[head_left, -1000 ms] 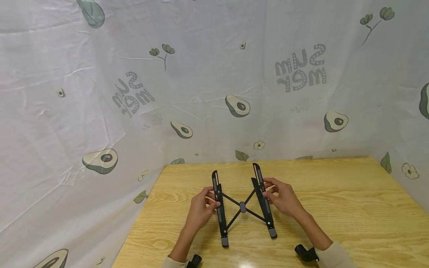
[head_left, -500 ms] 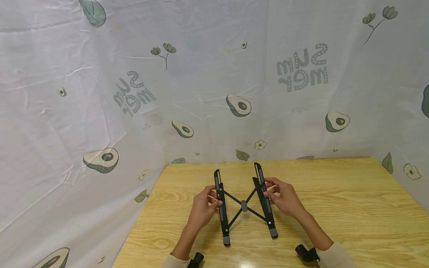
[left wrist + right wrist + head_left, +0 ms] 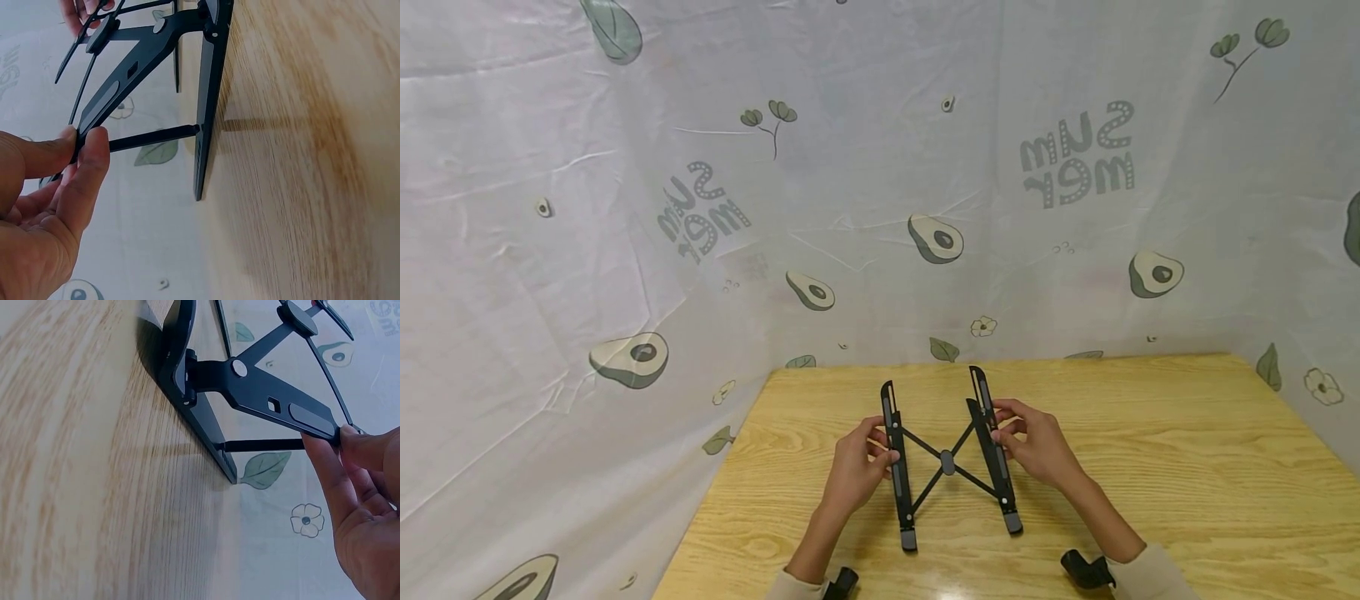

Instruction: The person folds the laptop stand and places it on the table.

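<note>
A black folding laptop stand (image 3: 947, 462) stands unfolded on the wooden table, its two side rails joined by crossed bars with a grey hub. My left hand (image 3: 855, 467) pinches the left rail (image 3: 901, 479) between thumb and fingers near its middle. On the other side, my right hand (image 3: 1032, 442) pinches the right rail (image 3: 1000, 467) the same way. Both wrist views show the upper arm of each rail raised at a slant, with a thin strut (image 3: 153, 137) propping it from the base bar (image 3: 206, 437), which lies along the tabletop.
The wooden table (image 3: 1165, 450) extends to both sides of the stand. Behind it and to the left hangs a pale curtain (image 3: 850, 167) printed with avocados and leaves. Black wrist cameras (image 3: 1084, 569) sit at both cuffs.
Both hands keep their pinch on the rails. The left rail and left hand have shifted very slightly to the right in the head view; otherwise the stand looks the same.
</note>
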A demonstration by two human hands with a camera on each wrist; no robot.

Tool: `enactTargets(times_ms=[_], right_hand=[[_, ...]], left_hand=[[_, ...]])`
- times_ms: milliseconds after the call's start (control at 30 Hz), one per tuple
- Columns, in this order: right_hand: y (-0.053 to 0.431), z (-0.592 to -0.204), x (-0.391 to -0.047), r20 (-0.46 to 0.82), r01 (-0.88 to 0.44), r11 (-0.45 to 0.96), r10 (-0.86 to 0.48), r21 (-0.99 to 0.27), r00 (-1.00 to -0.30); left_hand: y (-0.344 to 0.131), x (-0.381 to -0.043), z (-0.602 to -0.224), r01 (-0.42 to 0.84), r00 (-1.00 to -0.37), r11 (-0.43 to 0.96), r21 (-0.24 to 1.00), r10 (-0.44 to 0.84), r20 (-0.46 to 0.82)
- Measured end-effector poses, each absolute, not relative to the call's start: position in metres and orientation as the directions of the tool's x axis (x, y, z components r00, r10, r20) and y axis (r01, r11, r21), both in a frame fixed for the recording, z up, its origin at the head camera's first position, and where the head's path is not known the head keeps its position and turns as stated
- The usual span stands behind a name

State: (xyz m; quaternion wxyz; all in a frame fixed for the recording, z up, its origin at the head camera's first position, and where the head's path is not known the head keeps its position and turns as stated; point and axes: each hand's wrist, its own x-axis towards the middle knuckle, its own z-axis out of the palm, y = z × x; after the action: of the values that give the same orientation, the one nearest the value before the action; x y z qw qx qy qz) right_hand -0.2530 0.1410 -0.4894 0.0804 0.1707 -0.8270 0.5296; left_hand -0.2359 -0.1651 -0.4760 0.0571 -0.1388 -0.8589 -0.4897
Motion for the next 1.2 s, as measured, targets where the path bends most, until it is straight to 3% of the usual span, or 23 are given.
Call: enactTargets(times_ms=[1200], right_hand=[[0.1379, -0.4892, -0.2527, 0.318, -0.369, 0.372, -0.191, -0.852, -0.929]], left_hand=[[-0.1551, -0.2374, -0.4768, 0.311, -0.950, 0.468, 0.827, 0.177, 0.258]])
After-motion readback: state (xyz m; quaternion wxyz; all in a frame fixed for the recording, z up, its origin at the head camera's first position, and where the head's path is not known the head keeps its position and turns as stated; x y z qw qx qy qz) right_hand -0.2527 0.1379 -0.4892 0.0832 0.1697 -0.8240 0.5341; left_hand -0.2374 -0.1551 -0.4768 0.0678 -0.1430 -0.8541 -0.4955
